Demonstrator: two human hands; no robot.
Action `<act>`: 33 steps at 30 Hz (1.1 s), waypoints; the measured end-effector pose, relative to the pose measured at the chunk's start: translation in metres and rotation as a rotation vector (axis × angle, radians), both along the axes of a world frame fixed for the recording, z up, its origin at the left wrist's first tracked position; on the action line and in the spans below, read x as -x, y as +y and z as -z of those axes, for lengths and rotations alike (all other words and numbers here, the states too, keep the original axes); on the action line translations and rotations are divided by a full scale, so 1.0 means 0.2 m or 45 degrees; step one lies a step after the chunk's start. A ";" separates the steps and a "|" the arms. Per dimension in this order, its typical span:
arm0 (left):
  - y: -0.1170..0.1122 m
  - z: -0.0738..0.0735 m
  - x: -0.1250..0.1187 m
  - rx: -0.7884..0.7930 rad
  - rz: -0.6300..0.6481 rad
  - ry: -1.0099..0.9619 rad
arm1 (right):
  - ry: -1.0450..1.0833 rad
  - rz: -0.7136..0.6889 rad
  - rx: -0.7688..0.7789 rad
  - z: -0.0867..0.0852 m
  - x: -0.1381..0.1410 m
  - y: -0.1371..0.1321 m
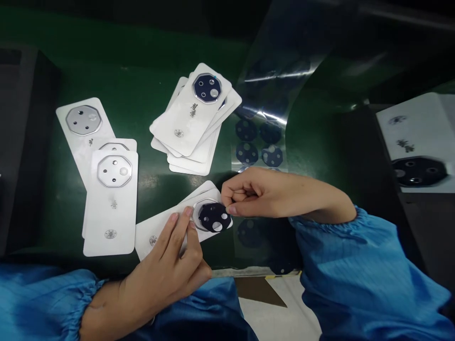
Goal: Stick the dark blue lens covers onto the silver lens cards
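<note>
A white phone back cover point(161, 227) lies near the front of the green mat. My left hand point(170, 265) rests on it, fingers stretched flat and pressing beside its octagonal camera ring. My right hand point(256, 192) is closed in a pinch on a dark octagonal lens piece point(213, 217) with round holes, held over that ring. Both arms wear blue sleeves.
A fanned stack of white covers point(194, 123) with dark lenses fitted lies behind. Three covers with bare silver rings point(106, 189) lie at the left. A clear film sheet carrying several dark lens pieces point(259, 142) curls up at the right. A black tray point(419, 142) with another cover sits far right.
</note>
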State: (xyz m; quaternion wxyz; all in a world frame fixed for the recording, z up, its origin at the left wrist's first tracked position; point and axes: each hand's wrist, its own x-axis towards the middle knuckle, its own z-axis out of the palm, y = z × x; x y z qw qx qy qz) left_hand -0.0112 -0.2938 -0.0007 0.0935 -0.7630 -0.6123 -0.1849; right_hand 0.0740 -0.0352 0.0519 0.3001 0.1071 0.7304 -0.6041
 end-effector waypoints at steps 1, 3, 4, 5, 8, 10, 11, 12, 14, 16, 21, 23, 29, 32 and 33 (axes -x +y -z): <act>0.00 0.00 0.00 0.010 0.019 -0.001 | -0.016 -0.010 -0.004 -0.01 0.00 0.01; -0.01 -0.01 0.00 0.034 0.081 -0.011 | -0.040 -0.016 -0.009 -0.01 0.00 0.01; -0.01 -0.01 0.01 0.043 0.121 -0.013 | -0.047 -0.016 -0.018 -0.02 0.00 0.01; -0.01 -0.01 0.01 0.047 0.160 -0.012 | -0.052 -0.020 -0.033 -0.02 0.00 0.01; -0.01 -0.01 0.01 0.025 0.210 -0.005 | -0.080 -0.095 -0.055 -0.02 0.00 0.01; 0.00 -0.01 0.02 0.024 0.206 0.005 | -0.105 -0.137 -0.052 -0.03 0.00 0.01; 0.00 -0.01 0.02 0.031 0.203 0.015 | -0.116 -0.146 -0.051 -0.03 0.00 0.01; -0.01 -0.01 0.02 0.047 0.202 0.030 | -0.123 -0.145 -0.052 -0.03 0.00 0.01; -0.01 -0.02 0.02 0.069 0.194 0.061 | -0.128 -0.136 -0.055 -0.03 -0.01 0.00; -0.02 -0.03 0.02 0.079 0.185 0.088 | -0.128 -0.123 -0.051 -0.03 -0.01 0.00; -0.02 -0.05 0.01 0.101 0.198 0.082 | -0.118 -0.073 -0.074 -0.03 -0.01 -0.02; -0.02 -0.05 0.01 0.103 0.193 0.087 | -0.119 -0.074 -0.071 -0.02 -0.01 -0.02; -0.01 -0.06 0.02 0.120 0.205 0.111 | -0.114 -0.086 -0.075 0.00 -0.03 -0.02; -0.01 -0.06 0.02 0.113 0.197 0.115 | -0.112 -0.076 -0.088 -0.01 -0.03 -0.02; -0.01 -0.06 0.02 0.107 0.198 0.114 | -0.118 -0.073 -0.088 -0.01 -0.03 -0.02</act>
